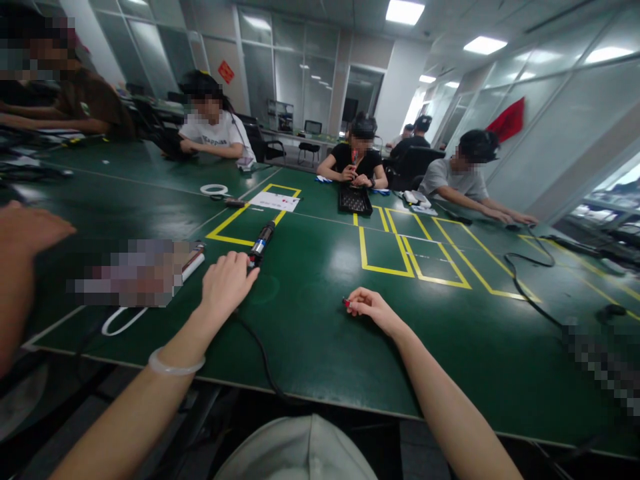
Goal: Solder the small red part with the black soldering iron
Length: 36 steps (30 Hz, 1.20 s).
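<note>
My left hand (226, 283) is curled over the near end of a black corded tool (262, 242) that lies on the green table (320, 333). The tool's cable runs back under my wrist and off the near edge. My right hand (371, 308) rests on the table to the right, fingers pinched on a small red object (345, 303). A pale bangle sits on my left wrist.
Yellow tape rectangles (400, 257) mark the table ahead. A white sheet (275, 201), a black tray (355, 199) and a white tape ring (214, 189) lie farther off. A black cable (523, 280) snakes at right. Several seated people line the far side; another person's hand (27, 230) is at left.
</note>
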Each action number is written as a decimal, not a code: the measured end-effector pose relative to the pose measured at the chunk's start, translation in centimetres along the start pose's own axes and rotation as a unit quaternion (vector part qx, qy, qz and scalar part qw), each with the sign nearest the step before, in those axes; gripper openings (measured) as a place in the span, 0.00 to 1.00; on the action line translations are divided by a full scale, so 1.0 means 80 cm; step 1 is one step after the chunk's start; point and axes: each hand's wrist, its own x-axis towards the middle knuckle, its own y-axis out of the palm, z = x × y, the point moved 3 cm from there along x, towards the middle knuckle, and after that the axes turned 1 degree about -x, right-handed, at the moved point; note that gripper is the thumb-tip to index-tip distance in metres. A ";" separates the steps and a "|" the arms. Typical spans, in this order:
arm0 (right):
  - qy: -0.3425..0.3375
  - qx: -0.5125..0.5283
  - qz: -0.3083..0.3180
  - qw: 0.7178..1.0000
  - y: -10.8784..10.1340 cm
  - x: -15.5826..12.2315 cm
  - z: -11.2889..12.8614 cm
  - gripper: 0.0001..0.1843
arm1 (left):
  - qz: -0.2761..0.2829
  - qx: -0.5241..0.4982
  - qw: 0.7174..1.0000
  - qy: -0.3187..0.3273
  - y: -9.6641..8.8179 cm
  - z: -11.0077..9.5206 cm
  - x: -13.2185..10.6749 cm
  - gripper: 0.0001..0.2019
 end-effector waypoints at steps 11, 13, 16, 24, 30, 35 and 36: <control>-0.001 -0.006 0.000 1.000 0.001 -0.001 0.001 0.16 | 0.122 -0.018 0.992 -0.024 0.036 0.031 -0.001 0.26; -0.002 -0.006 0.000 1.000 0.001 -0.001 0.001 0.16 | 0.119 -0.014 0.993 -0.018 0.037 0.031 0.003 0.26; -0.003 -0.010 -0.001 1.000 0.000 -0.001 0.001 0.17 | 0.117 0.000 0.993 0.020 0.042 0.025 0.011 0.25; -0.018 -0.029 -0.013 0.999 -0.004 0.001 -0.006 0.16 | 0.098 -0.011 0.988 0.119 0.043 -0.042 0.015 0.23; -0.026 -0.043 -0.050 0.997 -0.010 0.003 -0.014 0.16 | 0.098 -0.036 0.984 0.146 0.037 -0.109 -0.002 0.22; -0.059 -0.079 -0.094 0.991 -0.017 0.006 -0.019 0.15 | 0.093 -0.054 0.975 0.192 0.032 -0.156 -0.029 0.20; -0.068 -0.097 -0.098 0.988 -0.019 0.007 -0.019 0.14 | 0.089 -0.061 0.972 0.207 0.030 -0.163 -0.035 0.20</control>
